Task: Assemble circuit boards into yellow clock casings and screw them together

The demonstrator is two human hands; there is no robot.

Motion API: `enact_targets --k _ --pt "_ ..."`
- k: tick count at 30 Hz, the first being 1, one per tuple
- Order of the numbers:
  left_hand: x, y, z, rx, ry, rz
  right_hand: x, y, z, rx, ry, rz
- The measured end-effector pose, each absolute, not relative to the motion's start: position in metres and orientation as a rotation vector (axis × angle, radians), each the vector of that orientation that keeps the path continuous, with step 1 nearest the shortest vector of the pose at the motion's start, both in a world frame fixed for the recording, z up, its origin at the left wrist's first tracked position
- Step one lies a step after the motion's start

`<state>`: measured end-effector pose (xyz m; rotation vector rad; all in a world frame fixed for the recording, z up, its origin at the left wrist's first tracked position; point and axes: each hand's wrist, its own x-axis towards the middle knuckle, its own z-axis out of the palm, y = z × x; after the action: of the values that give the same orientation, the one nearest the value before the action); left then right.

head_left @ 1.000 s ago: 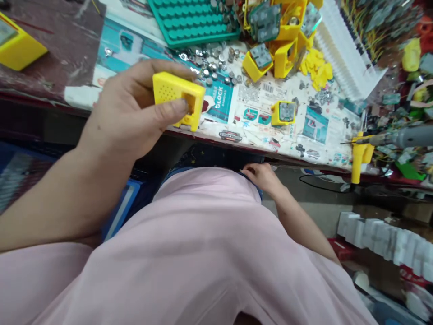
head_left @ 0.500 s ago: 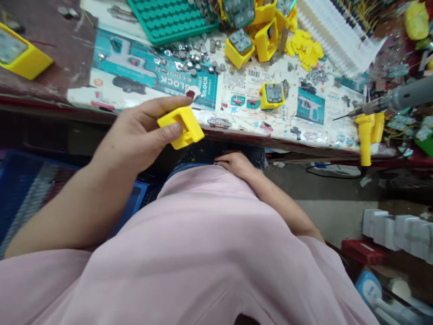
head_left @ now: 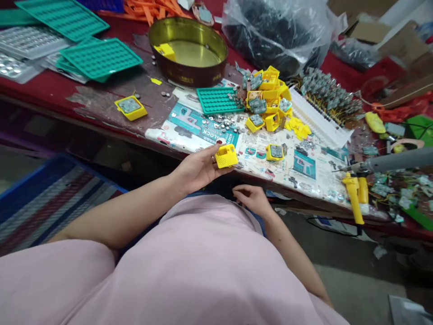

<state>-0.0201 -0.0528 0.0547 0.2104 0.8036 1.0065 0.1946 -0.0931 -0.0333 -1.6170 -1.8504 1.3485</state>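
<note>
My left hand (head_left: 199, 170) grips a small yellow plastic case (head_left: 226, 156) at the table's front edge, thumb and fingers around its sides. The case's face with small speaker holes and a cut-out recess is turned up. Low over my lap, my right hand (head_left: 252, 198) has loosely bent fingers, with nothing visible in them. Another yellow case with a grey-green circuit board (head_left: 275, 152) lies on the printed cardboard (head_left: 243, 169) to the right. A heap of similar yellow cases (head_left: 272, 95) sits farther back, beside loose button cells (head_left: 223, 123).
A green tray (head_left: 216, 100) and a round tin (head_left: 189, 74) stand behind the cells. One yellow case (head_left: 131, 108) lies on the left. At right, an electric screwdriver (head_left: 399, 161) hangs over the table near a yellow-handled tool (head_left: 353, 196). White strips (head_left: 318, 117) and circuit boards (head_left: 329, 92) lie behind.
The view has swung up and shows more of the table's back and left. My left hand has turned the yellow case so its holed face shows. My right hand stays by my lap.
</note>
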Motion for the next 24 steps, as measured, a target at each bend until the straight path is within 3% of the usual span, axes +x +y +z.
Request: enact_targets --k 12,24 --pt "0.015 -0.039 0.051 0.206 0.786 1.098 0.189 -0.060 0.070 -1.221 -1.301 1.219" --pt "0.034 -0.016 0.049 0.143 0.631 1.089 0.172 -0.023 0.069 -1.208 -2.025 0.116"
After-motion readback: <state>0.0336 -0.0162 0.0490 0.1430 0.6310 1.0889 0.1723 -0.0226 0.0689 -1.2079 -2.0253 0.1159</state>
